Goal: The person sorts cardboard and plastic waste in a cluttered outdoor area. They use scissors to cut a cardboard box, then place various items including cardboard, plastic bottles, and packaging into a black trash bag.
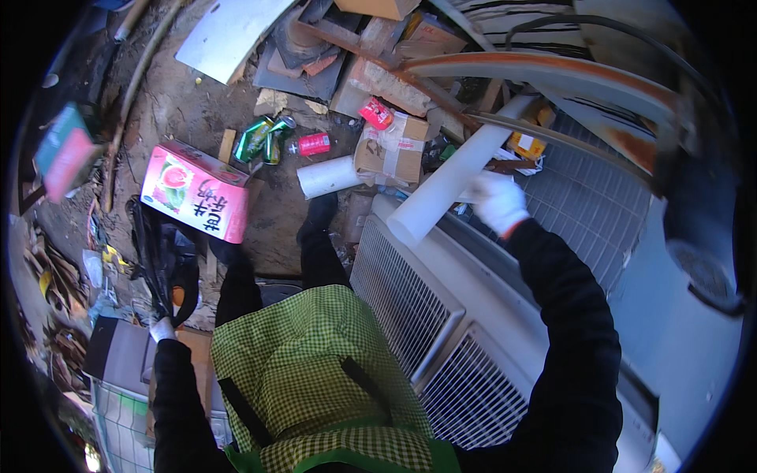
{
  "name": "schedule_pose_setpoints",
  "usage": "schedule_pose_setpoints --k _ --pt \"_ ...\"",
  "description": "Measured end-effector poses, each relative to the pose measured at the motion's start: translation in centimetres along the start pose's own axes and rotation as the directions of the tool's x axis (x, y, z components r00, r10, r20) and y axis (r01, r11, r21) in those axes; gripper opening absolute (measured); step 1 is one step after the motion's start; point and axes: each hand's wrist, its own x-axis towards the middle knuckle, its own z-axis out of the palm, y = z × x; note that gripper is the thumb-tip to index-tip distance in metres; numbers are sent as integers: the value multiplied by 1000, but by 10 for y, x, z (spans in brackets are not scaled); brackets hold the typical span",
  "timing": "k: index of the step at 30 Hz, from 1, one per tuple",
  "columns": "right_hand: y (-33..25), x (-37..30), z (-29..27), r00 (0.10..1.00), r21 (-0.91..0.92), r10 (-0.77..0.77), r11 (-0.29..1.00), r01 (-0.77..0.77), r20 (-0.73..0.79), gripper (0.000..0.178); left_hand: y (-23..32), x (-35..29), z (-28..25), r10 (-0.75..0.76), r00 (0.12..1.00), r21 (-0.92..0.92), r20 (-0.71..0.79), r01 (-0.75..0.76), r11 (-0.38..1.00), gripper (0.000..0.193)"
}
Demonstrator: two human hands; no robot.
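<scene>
My left hand (163, 329), in a white glove, is closed on the gathered edge of a black plastic bag (167, 256) at the lower left. A pink printed carton (195, 191) stands just beyond the bag, its lower edge against it. My right hand (501, 203), also white-gloved with an orange cuff, is closed at the side of a long white tube (449, 185); some fingers are hidden and blurred. The tube slants over a grey air-conditioner unit (426, 299), its far end beneath a rusty metal bar (568, 142).
Green cans (264, 142), red cans (314, 144), a short white roll (329, 176) and a small cardboard box (392, 150) lie ahead on dirt. Bricks and scrap (394, 87) are piled beyond. A rusty curved frame (552, 67) arches over the right side. A plaid apron (315, 355) covers my lap.
</scene>
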Motion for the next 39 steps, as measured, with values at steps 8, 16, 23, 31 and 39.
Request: schedule_pose_setpoints --k 8,16,23,31,39 --pt "371 74 71 422 697 799 589 -409 -428 71 8 -20 9 -62 985 94 -164 78 993 64" --pt "423 127 102 577 731 769 556 -395 -274 71 25 -30 21 41 989 325 -145 8 946 66" --pt "404 109 70 654 138 663 733 -666 -364 77 34 -27 29 -39 988 386 -151 96 918 62" --pt "368 124 53 741 -466 607 587 -662 -288 72 30 -24 37 32 998 394 -58 -6 919 64" --pt "355 124 30 828 -375 551 749 -546 -107 70 5 -21 30 -38 987 342 -154 89 935 67"
